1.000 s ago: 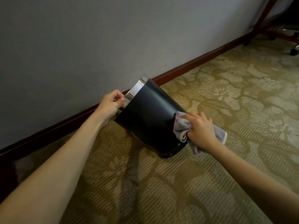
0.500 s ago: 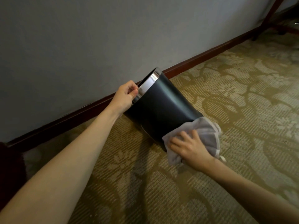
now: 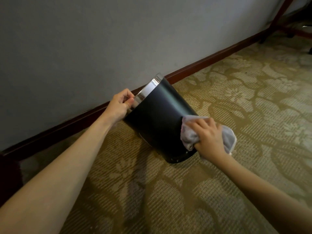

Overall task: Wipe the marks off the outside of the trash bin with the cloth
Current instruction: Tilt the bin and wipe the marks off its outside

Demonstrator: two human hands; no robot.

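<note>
1. Your left hand (image 3: 120, 105) pinched the trash bin (image 3: 158, 120) rim, tilting it on the carpet (image 3: 219, 191).
2. Your right hand (image 3: 208, 135) pressed the bunched cloth (image 3: 189, 134) low on its side.
3. Looked mid-wipe; couldn't make out any marks, far side probably left.

bin's (image 3: 157, 122) inside is facing away, can't see in | my right hand (image 3: 208, 137) is covering most of the cloth (image 3: 189, 135) | marks are too small to make out | furniture legs (image 3: 280, 16) are getting cut off top right
</note>
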